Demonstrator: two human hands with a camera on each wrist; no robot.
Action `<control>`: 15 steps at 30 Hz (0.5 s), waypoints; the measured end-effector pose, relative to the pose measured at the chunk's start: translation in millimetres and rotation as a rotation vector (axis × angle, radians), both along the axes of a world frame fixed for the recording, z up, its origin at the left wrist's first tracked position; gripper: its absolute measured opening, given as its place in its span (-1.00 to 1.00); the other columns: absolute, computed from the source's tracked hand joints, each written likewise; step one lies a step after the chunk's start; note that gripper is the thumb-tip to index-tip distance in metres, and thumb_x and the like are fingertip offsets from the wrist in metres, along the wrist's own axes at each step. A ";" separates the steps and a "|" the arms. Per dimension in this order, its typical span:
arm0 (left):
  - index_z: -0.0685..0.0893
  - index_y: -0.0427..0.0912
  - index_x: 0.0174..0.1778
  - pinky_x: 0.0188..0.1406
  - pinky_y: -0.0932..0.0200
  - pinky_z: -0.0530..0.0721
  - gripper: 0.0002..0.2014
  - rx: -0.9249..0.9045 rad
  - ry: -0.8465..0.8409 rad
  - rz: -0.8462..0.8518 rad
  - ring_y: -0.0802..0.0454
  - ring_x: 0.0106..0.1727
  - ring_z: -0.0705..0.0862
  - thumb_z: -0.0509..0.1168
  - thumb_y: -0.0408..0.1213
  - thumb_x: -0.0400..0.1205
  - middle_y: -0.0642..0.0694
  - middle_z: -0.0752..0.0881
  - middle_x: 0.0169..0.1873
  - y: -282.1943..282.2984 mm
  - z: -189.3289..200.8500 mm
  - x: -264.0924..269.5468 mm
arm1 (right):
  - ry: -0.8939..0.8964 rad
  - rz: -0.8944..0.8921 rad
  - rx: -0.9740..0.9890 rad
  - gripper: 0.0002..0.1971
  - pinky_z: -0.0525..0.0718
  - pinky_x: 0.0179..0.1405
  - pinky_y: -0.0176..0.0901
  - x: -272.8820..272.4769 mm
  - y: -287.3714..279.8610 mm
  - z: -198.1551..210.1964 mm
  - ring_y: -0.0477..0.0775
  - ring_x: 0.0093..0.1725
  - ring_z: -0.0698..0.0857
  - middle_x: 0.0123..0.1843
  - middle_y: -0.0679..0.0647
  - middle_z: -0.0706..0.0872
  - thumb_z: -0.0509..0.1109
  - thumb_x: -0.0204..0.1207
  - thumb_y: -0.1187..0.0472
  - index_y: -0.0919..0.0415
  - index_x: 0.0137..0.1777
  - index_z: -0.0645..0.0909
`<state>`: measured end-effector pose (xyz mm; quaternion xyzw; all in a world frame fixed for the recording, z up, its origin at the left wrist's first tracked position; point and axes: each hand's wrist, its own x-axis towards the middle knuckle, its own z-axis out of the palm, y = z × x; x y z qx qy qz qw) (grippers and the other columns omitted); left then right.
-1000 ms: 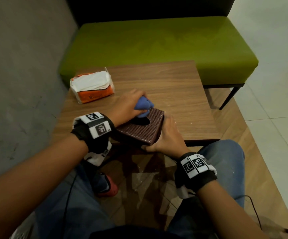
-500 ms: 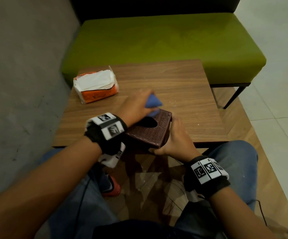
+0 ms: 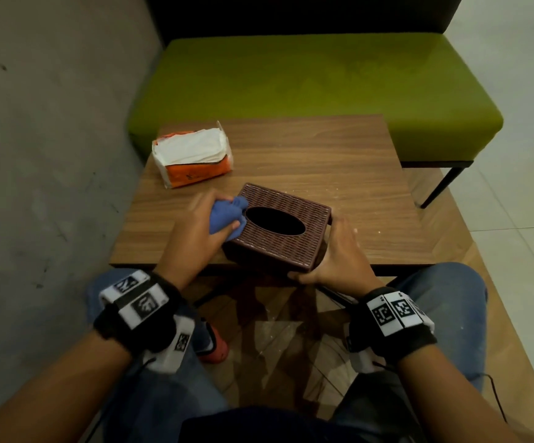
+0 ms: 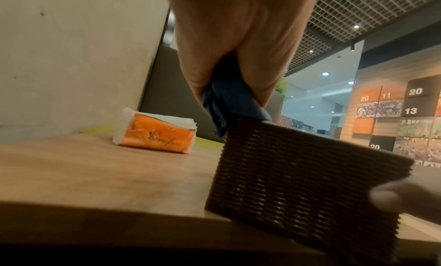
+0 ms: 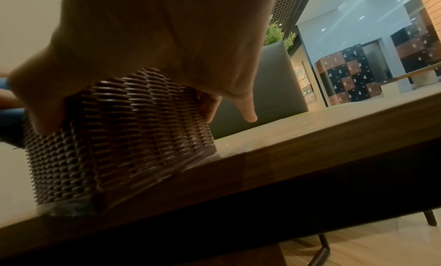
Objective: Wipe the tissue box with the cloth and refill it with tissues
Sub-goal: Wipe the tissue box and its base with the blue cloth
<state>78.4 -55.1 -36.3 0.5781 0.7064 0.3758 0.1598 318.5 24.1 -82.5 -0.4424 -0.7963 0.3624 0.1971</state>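
Left fingers (image 3: 224, 226) curled round a bunched blue cloth (image 3: 227, 212), pressing it onto the left end of the tissue box (image 3: 278, 228) lid, right beside the dark oval opening (image 3: 275, 220). In the left wrist view, cloth squeezed between thumb and fingers of the left hand (image 4: 238, 43), lower fold hanging over the box's top corner. Right fingers (image 5: 245, 111) mostly straight, laid against the right end wall of the box, thumb hooked at the near lower corner; right hand (image 3: 339, 254) bracing the box rather than wrapping it. Little finger spread away from the wall, tip apart from the box.

Brown woven-pattern tissue box sitting at the near edge of the wooden desk (image 3: 339, 161), turned at an angle, near corner right at the edge. No tissue showing in the opening.

Further back on the desk, towards the left rear corner, well apart from the box: an orange tissue pack (image 3: 192, 158), wrapper torn open on top, white sheets exposed. Behind the desk, a green bench seat (image 3: 307, 78); grey wall (image 3: 51, 139) to the left. Blue-jeaned knees (image 3: 444, 292) below the desk edge, black wristbands with printed markers on both wrists.
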 end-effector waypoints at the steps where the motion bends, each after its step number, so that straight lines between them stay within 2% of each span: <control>1: 0.60 -0.15 0.10 0.00 0.53 0.48 -0.69 0.015 -0.009 -0.009 0.43 -0.01 0.60 0.47 -0.23 0.49 0.01 0.66 0.02 -5.8 -1.5 -0.2 | 0.019 0.009 -0.019 0.23 0.19 0.58 0.41 -0.2 0.6 0.5 -0.03 0.50 0.31 0.43 -0.09 0.32 0.69 -0.10 -0.25 0.09 0.55 0.14; 3: 0.61 -0.12 0.05 -0.07 0.55 0.49 -0.73 0.010 -0.021 0.003 0.45 -0.04 0.60 0.48 -0.22 0.49 0.02 0.67 -0.02 -1.4 1.6 -2.5 | 0.065 0.028 -0.037 0.23 0.35 0.53 0.30 -0.8 1.4 0.3 -0.03 0.46 0.34 0.39 -0.08 0.32 0.65 -0.14 -0.28 0.07 0.54 0.15; 4: 0.61 -0.13 0.03 -0.08 0.47 0.52 -0.74 0.002 -0.010 0.013 0.38 -0.05 0.62 0.48 -0.23 0.49 0.00 0.68 -0.03 8.3 4.5 -4.3 | 0.079 0.030 -0.039 0.23 0.41 0.50 0.23 -1.2 1.7 0.1 -0.03 0.45 0.35 0.39 -0.06 0.33 0.65 -0.15 -0.28 0.06 0.53 0.16; 6: 0.62 -0.18 0.02 -0.12 0.30 0.49 -0.71 0.002 0.038 0.024 0.14 -0.02 0.64 0.51 -0.25 0.45 -0.09 0.71 -0.01 34.9 7.4 -5.9 | 0.088 0.024 -0.042 0.21 0.46 0.48 0.16 -1.8 1.9 -0.2 -0.03 0.45 0.36 0.39 -0.07 0.33 0.65 -0.16 -0.28 -0.02 0.51 0.15; 7: 0.62 -0.20 0.02 -0.15 0.29 0.44 -0.70 0.000 0.044 0.032 0.07 -0.02 0.63 0.51 -0.26 0.44 -0.11 0.71 -0.01 47.5 8.1 -4.0 | 0.089 0.016 -0.042 0.18 0.47 0.47 0.17 -1.6 1.5 -0.1 -0.02 0.44 0.38 0.39 -0.08 0.34 0.65 -0.17 -0.28 -0.10 0.49 0.15; 10: 0.60 -0.28 0.03 -0.15 0.29 0.43 -0.72 0.017 0.029 0.044 -0.04 0.02 0.65 0.48 -0.32 0.46 -0.17 0.69 0.01 61.2 7.4 7.0 | 0.082 -0.006 -0.041 0.12 0.41 0.49 0.29 0.7 2.2 0.7 -0.01 0.44 0.41 0.35 -0.13 0.36 0.64 -0.17 -0.32 -0.22 0.42 0.15; 12: 0.60 -0.30 0.08 -0.11 0.26 0.46 -0.71 0.027 0.020 0.056 -0.06 0.04 0.64 0.45 -0.33 0.49 -0.21 0.67 0.02 44.0 3.0 10.6 | 0.064 -0.010 -0.045 0.14 0.30 0.54 0.38 1.8 3.0 1.6 -0.04 0.45 0.38 0.34 -0.17 0.34 0.63 -0.16 -0.32 -0.15 0.46 0.15; 15: 0.63 -0.22 0.13 0.05 0.15 0.57 -0.73 0.070 -0.019 0.081 0.00 0.07 0.65 0.44 -0.30 0.53 -0.13 0.67 0.04 0.6 -2.3 14.9 | 0.041 -0.007 -0.042 0.20 0.20 0.57 0.42 1.6 2.2 1.9 -0.03 0.49 0.36 0.40 -0.12 0.34 0.61 -0.16 -0.34 -0.03 0.52 0.15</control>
